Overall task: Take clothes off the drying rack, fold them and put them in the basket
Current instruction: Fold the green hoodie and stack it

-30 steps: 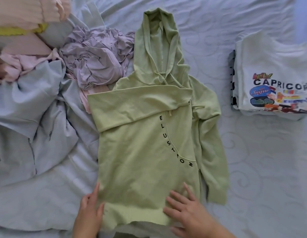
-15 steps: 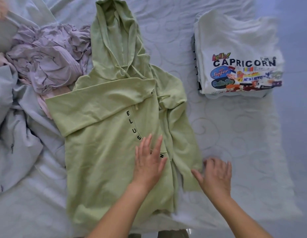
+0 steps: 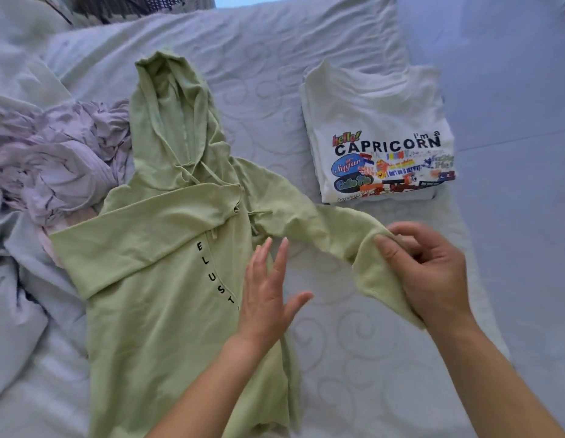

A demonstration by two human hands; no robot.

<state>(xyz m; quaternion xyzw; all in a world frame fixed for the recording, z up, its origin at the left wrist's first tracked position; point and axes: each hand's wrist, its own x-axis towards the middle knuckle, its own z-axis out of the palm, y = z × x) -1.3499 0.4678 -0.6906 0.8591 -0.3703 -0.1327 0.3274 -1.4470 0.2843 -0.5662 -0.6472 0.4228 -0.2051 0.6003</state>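
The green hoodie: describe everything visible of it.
The hoodie is pale green, soft fleece-like cloth, lying front up on the bed, hood flat and pointing away. Black letters ELUST run down its chest. One sleeve is folded across the chest; the other is stretched sideways, its end pinched by the right hand. The left hand is spread open over the body's edge. Its folded side touches a crumpled lilac pile.

Green hoodie [image 3: 154, 279] sleeve in right hand [image 3: 432, 276]

Bare bed [image 3: 353, 374] open between green hoodie [image 3: 148, 327] and the near right edge, folded white T-shirt [image 3: 369, 115] blocking the far right, crumpled lilac clothes [image 3: 60, 165] crowding the left
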